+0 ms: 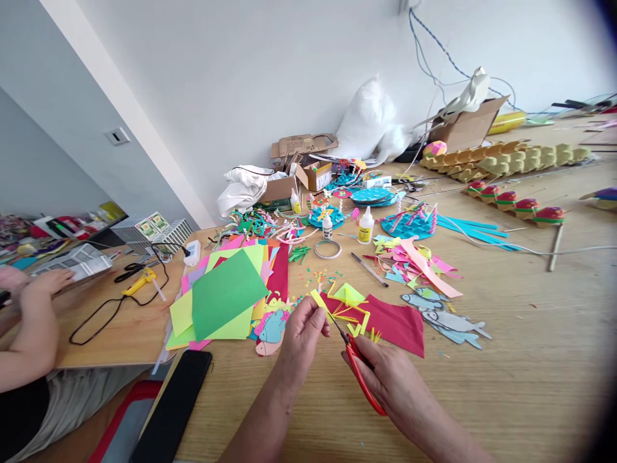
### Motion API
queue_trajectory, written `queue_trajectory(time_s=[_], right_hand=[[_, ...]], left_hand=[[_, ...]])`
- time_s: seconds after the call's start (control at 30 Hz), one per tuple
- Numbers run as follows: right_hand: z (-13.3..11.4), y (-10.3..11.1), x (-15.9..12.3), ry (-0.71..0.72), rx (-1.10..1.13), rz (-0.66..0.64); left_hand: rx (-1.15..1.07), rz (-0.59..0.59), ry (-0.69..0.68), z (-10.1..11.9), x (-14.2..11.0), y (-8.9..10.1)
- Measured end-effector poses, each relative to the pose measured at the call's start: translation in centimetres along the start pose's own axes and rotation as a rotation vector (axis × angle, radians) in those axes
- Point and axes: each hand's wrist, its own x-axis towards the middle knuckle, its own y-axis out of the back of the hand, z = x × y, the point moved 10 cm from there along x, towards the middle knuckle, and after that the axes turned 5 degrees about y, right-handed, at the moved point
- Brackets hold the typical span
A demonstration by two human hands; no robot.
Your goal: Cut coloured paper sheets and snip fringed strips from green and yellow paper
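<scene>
Between the thumb and fingers of my left hand [307,325] is a narrow yellow paper strip [318,298], its upper end sticking up. My right hand [385,370] grips red-handled scissors [362,379], whose blades point up and left to the strip. Whether the blades touch the paper is hard to make out. Just beyond my hands, a dark red paper sheet [398,321] lies under yellow paper scraps [349,294] and thin yellow slivers. Paper fish cutouts lie on both sides, a blue one [272,326] at left and a grey one [453,321] at right.
Coloured paper sheets [226,296] are stacked at left, near a black phone [176,402]. Glue bottles [366,226], a tape roll [328,249] and a pen [369,269] stand or lie farther back. A co-worker's arm [36,321] rests at the left table beside a yellow glue gun [139,281].
</scene>
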Motion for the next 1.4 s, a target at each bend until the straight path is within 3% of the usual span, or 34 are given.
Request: queue_trajectory(time_s=[0.17, 0.4, 0.73, 1.1, 1.4], right_hand=[[0.0, -0.2, -0.2, -0.039, 0.036, -0.040], [-0.5, -0.1, 0.1, -0.050, 0.166, -0.061], [0.1, -0.4, -0.1, -0.093, 0.034, -0.079], [0.2, -0.2, -0.2, -0.028, -0.124, -0.039], [0.0, 0.3, -0.4, 0.009, -0.160, 0.031]], left_hand=[[0.069, 0.018, -0.042, 0.7, 0.1, 0.2], [0.032, 0.019, -0.013, -0.1, -0.1, -0.5], [-0.027, 0.043, 0.015, -0.8, -0.4, -0.5], [-0.092, 0.008, 0.021, -1.3, -0.4, -0.8], [0.068, 0.028, -0.052, 0.1, 0.0, 0.7]])
